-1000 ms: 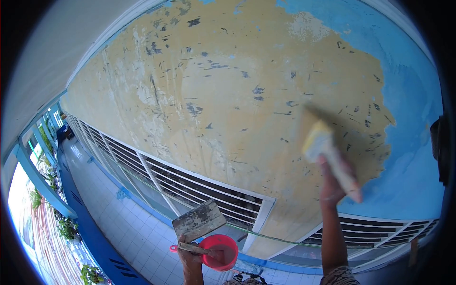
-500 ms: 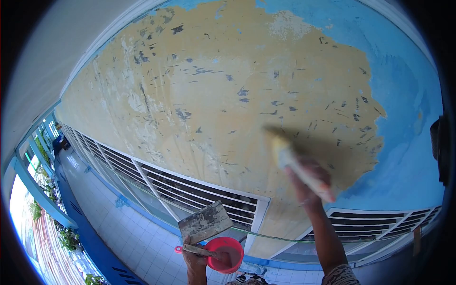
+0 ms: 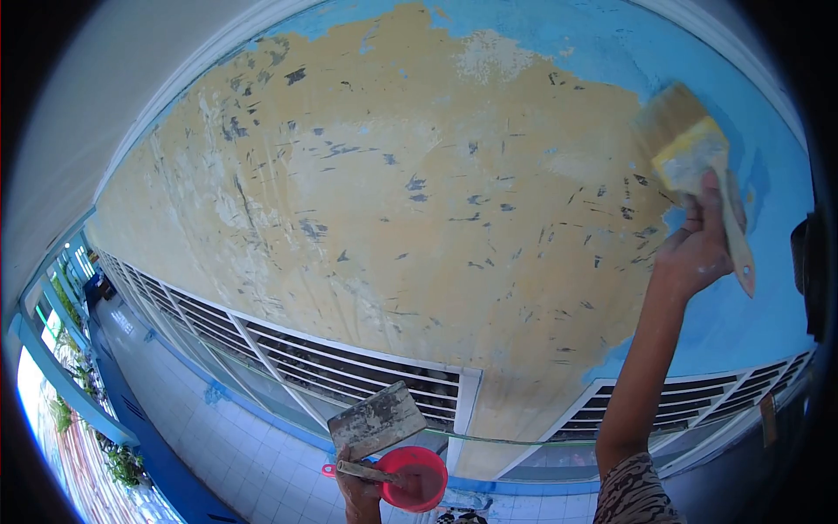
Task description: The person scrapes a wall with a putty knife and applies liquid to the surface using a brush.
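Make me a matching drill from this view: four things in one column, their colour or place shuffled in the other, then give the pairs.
Things:
1. brush
2. scraper
3. bowl
4. wall

Descriptions:
A. red, low in the left hand
B. yellow-tan, flecked dark, blue at its right edge
C. raised in the right hand, against the blue
D. grey, stained blade, above the bowl

Pairs: 1-C, 2-D, 3-A, 4-B

Right hand [image 3: 694, 253] raised high, fingers closed; left hand [image 3: 360, 489] low, gripping.
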{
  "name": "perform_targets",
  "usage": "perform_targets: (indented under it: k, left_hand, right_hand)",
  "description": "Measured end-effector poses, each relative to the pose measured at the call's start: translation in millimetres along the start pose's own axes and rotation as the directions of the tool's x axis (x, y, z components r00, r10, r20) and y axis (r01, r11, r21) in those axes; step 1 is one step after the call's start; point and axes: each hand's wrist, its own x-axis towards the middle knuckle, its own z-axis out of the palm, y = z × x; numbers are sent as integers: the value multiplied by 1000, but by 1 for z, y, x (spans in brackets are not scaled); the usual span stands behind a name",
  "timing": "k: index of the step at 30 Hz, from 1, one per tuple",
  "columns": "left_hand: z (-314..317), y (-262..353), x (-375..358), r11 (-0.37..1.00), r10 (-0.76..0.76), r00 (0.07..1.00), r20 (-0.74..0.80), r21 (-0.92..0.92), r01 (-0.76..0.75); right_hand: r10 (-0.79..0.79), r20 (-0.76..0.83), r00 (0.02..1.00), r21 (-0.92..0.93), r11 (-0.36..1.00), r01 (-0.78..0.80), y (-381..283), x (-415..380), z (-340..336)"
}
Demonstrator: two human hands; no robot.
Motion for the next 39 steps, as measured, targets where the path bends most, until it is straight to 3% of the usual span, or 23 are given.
perform_targets:
  k: [3,4,5,6,8,11,13,14,16,17,19,21,23,24,25,27,28,31,33,35,36,37,39]
  left_hand:
    - [-5,-5,2,1000,-27,999,32,13,26]
    - [-7,-6,5,998,-58,995,82,8,58]
    - [-5,-6,6,998,-63,994,86,12,63]
    - [-4,-6,6,997,-71,996,60,-3,72]
    - [1,-7,4,996,-86,996,39,-22,87]
    - [5,-5,1,995,-96,994,44,-4,96]
    - [-1,-6,4,998,-67,996,65,18,66]
    - [-3,-7,5,998,-66,995,69,17,65]
    - [-9,-10,3,990,64,992,106,119,-77]
    - [-13,-7,13,997,-76,997,11,3,76]
    - [-13,-7,14,997,-71,997,-4,-6,71]
    - [-12,-8,16,998,-66,998,-18,-19,66]
    - [-11,-10,20,999,-28,999,-30,22,29]
    - [-10,-10,22,1000,-25,999,-23,16,25]
    - [-11,-10,22,999,-49,999,7,9,49]
    - [-9,-12,22,996,-84,996,40,16,83]
    - [-7,-14,22,996,-82,995,48,27,81]
    - [-2,-16,18,994,-97,992,75,56,93]
    - [-1,-21,20,992,-112,989,97,60,107]
    - [-10,-24,24,989,-67,988,140,136,48]
    - [-9,-26,23,989,-73,988,139,139,54]
    - [-7,-26,21,991,-99,989,111,106,87]
    - [-1,-29,18,990,-110,992,58,91,105]
  right_hand:
    - [204,294,934,-378,922,-82,19,-76,-15]
    - [394,497,773,-458,876,-153,11,-109,-19]
    - [414,677,609,-385,904,-186,14,-141,-31]
    - [254,848,466,-222,967,-123,21,-159,-34]
    - [224,941,255,-230,973,-4,7,-167,-32]
    - [269,899,347,-271,962,-43,11,-142,-19]
    - [516,594,617,-349,857,-380,1,-101,1]
    - [381,499,778,-273,921,-277,1,-69,10]
    - [215,354,910,-225,964,-140,-12,-4,15]
    - [132,268,954,-166,982,-89,-17,27,12]
    - [54,170,984,-106,994,-36,-15,49,8]
    - [-411,-36,911,-275,880,386,-13,53,11]
    - [-566,300,768,-482,604,634,-12,24,-2]
    - [-445,416,793,-413,685,601,-21,-13,5]
    - [-102,510,854,-271,923,272,-23,-48,0]
    - [-367,854,368,31,743,669,-26,-101,14]
    - [-315,913,259,9,650,760,-36,-129,21]
    - [-319,937,140,128,688,714,-24,-155,39]
    - [-344,822,453,100,872,480,-13,-140,53]
    - [-306,712,632,-68,866,496,-3,-87,47]
    - [-180,440,880,-122,958,258,1,-64,47]
    - [75,402,912,-136,990,-22,-11,-25,40]
    - [-3,314,949,-312,944,106,-20,28,9]
